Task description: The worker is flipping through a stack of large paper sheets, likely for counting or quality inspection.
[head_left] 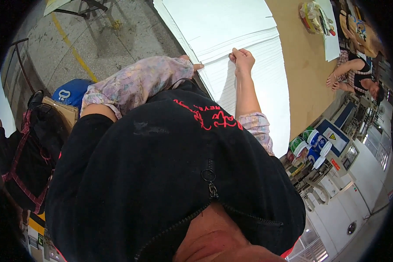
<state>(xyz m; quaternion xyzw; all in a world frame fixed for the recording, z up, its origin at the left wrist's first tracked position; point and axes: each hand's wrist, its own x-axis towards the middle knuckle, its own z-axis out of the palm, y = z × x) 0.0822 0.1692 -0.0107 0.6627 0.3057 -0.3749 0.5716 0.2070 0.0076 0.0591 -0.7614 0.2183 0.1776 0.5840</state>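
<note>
A stack of large white sheets (266, 91) lies in front of me, its upper sheets fanned into several stepped edges with thin lines. My right hand (243, 62) is over the stack, thumb and forefinger pinched at the edge of a white sheet (220, 54); its shadow falls on the sheets below. At the stack's left edge is my left hand (193, 63), largely covered by a flowered sleeve (139, 81). One of its fingers is stretched out onto the sheets' edge; the others are mostly hidden.
Brown board (299, 70) extends right of the stack, with a bag of small items (314, 17) at its far end. Another person (358, 72) is at the right. Several tubs (310, 144) stand at the lower right. A blue bag (70, 91) and black bag (41, 139) are on the left.
</note>
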